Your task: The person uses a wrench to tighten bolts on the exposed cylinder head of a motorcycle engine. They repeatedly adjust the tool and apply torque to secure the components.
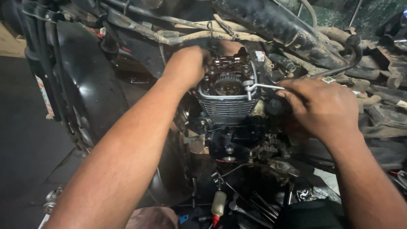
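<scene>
Right hand [322,106] gripping wrench [260,87] sideways

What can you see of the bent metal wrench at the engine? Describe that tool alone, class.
The wrench is a slim, silvery metal bar with an L-shaped bend. Its short end points down onto the right side of the finned cylinder head, beside the toothed sprocket. Its long arm runs roughly level to the right, where the right hand grips it. The far end is hidden under that hand.

Dim workshop around us

We see a dark grey floor [25,140] on the left, a green wall [373,15] top right, and weak light.
</scene>
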